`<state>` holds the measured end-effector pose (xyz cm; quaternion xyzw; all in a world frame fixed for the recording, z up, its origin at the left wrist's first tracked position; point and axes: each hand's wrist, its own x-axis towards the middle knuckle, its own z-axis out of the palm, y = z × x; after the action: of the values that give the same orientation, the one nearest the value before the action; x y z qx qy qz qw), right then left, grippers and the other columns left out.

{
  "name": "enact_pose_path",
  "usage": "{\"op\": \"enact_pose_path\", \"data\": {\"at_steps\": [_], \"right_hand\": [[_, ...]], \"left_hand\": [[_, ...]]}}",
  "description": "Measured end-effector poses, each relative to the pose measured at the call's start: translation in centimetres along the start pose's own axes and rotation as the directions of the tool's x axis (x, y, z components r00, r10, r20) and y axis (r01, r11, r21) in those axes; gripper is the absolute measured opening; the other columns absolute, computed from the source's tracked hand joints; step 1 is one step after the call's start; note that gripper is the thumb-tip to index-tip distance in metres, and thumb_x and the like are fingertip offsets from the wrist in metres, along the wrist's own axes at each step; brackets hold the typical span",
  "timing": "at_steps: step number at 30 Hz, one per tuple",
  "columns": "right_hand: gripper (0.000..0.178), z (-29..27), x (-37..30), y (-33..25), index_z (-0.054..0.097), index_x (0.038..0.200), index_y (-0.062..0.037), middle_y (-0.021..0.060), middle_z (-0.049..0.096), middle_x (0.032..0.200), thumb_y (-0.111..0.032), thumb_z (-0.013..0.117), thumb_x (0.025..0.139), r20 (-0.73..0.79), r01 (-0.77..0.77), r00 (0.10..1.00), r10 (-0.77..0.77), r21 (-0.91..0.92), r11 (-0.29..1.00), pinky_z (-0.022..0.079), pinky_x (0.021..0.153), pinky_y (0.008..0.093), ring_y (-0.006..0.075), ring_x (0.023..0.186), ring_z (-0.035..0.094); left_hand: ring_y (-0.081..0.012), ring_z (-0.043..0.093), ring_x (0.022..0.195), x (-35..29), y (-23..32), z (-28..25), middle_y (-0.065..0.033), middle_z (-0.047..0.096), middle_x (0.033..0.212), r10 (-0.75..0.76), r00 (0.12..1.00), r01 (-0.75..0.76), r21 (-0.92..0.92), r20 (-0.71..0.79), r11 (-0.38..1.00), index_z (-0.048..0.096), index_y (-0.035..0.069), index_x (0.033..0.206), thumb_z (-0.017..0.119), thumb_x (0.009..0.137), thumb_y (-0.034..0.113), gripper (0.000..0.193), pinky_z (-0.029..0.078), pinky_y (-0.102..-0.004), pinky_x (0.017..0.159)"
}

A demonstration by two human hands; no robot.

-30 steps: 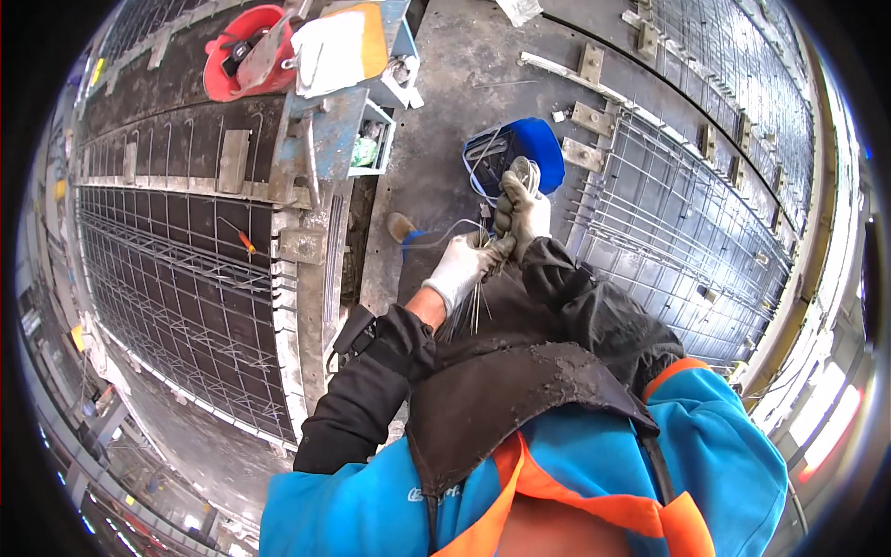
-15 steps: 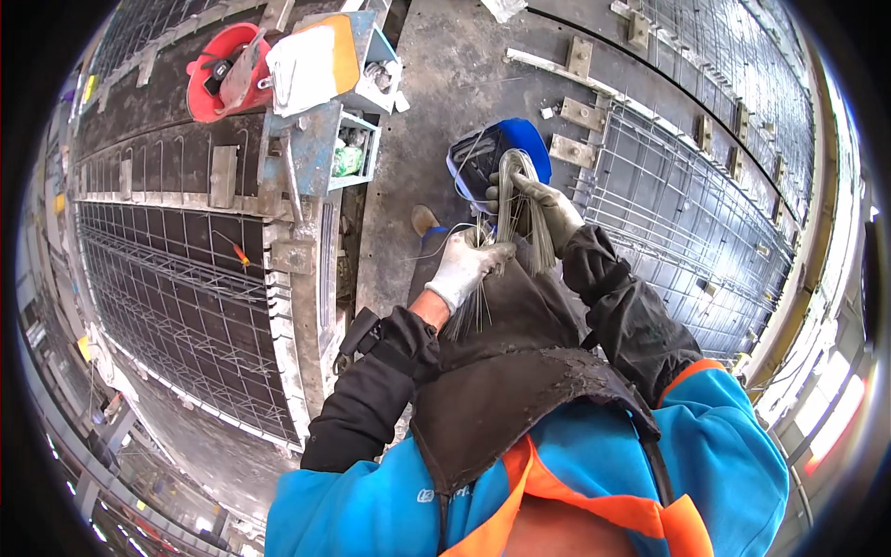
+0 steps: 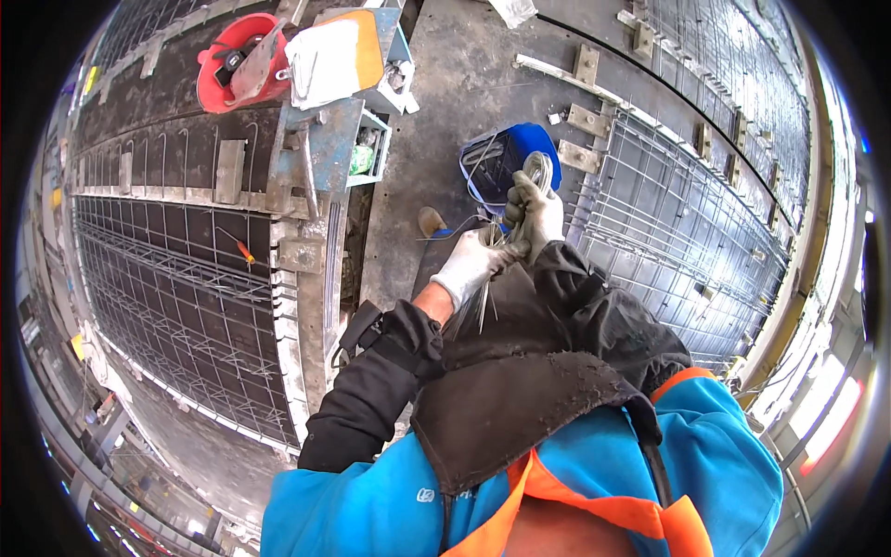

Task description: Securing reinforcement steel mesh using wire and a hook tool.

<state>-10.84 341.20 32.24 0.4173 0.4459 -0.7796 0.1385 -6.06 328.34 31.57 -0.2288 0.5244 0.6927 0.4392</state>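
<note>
My left hand (image 3: pixel 464 266), in a pale work glove, is closed around a bunch of thin metal wires (image 3: pixel 483 304), whose loose ends hang below the fist. Wrapped round a second wire bundle (image 3: pixel 539 167), bent into a loop at its top, is my gloved right hand (image 3: pixel 536 215). Both hands are close together over my dark apron (image 3: pixel 501 334), fingers nearly touching. Just beyond them stands a blue bucket (image 3: pixel 540 139) with dark items inside that I cannot make out.
Steel mesh in forms lies on the left (image 3: pixel 186 306) and right (image 3: pixel 677 204). An orange-handled tool (image 3: pixel 245 252) rests on the left mesh. Far left stand a red bucket (image 3: pixel 215 85) and a blue box stand (image 3: pixel 325 139) topped with white sheets (image 3: pixel 323 65). My boot (image 3: pixel 431 221) shows on the floor.
My right hand has moved down and left toward my left hand, now clenched around the looped bundle. The strands that hung spread below it are gathered together.
</note>
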Motion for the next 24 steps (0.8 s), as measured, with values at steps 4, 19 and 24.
{"op": "enact_pose_path", "data": {"at_steps": [4,19,24], "right_hand": [[0.023,1.1,-0.8,0.0,0.055,0.095,-0.0127,0.0011,0.055,0.074,-0.029,0.071,0.092,0.003,-0.045,0.999,0.046,-0.087,0.995,0.041,0.051,0.0296,0.0117,0.055,0.050],[0.034,0.3,-4.8,-3.4,0.061,0.127,-0.0029,0.0028,0.067,0.117,-0.010,0.066,0.095,0.401,0.327,0.901,-0.167,-0.372,0.869,0.047,0.094,0.0268,0.0105,0.107,0.060],[0.022,0.6,-4.7,-2.1,0.065,0.112,-0.0003,0.0014,0.065,0.104,-0.006,0.069,0.091,0.398,0.540,0.833,-0.385,-0.430,0.724,0.050,0.084,0.0238,0.0092,0.095,0.061]], "left_hand": [[-0.0096,0.061,0.073,-0.4,-0.5,-0.9,-0.0007,0.067,0.082,0.051,0.999,-0.052,0.026,0.009,0.998,0.067,0.002,0.092,0.085,0.077,0.012,0.025,0.049,-0.0268,0.069],[-0.0120,0.065,0.073,-4.5,1.5,-2.4,-0.0050,0.070,0.085,0.268,0.963,-0.252,-0.442,-0.026,0.861,0.069,-0.001,0.099,0.077,0.083,0.007,0.020,0.052,-0.0252,0.068],[-0.0137,0.067,0.079,-4.7,0.8,-2.8,-0.0079,0.071,0.091,0.371,0.919,-0.279,-0.444,0.133,0.851,0.068,-0.004,0.105,0.074,0.088,0.017,0.028,0.054,-0.0268,0.072]]}}
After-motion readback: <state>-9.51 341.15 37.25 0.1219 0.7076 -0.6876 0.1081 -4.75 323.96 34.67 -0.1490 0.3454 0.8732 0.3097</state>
